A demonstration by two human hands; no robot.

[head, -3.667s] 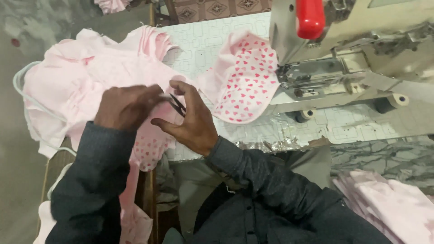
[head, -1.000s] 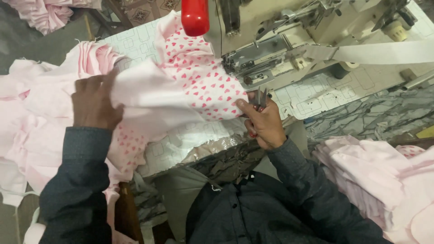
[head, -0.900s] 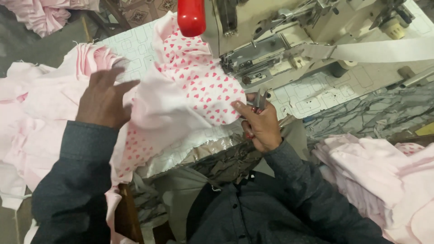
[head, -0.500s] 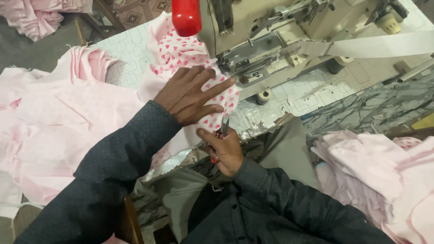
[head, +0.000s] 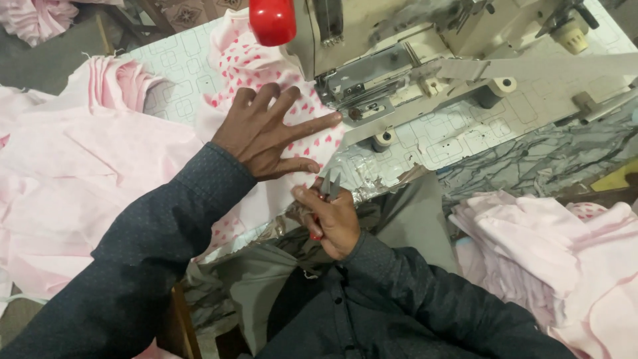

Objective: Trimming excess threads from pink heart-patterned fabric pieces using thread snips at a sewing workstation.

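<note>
My left hand (head: 269, 133) lies flat with fingers spread on a white fabric piece printed with red hearts (head: 249, 63), its fingertips close to the presser area of the sewing machine (head: 372, 86). Just below it, near the table's front edge, my right hand (head: 329, 216) grips small metal thread snips (head: 330, 184) with a red handle, blades pointing up at the fabric's edge.
A pile of plain pink garments (head: 73, 159) covers the left side of the table. More pink pieces (head: 558, 246) are stacked at the lower right. A red knob (head: 272, 20) juts from the machine above the fabric. The patterned white tabletop (head: 465, 129) shows to the right.
My left hand has crossed from the pink pile on the left to press the heart-print piece by the machine. My right hand with the snips has drawn back toward the table's front edge.
</note>
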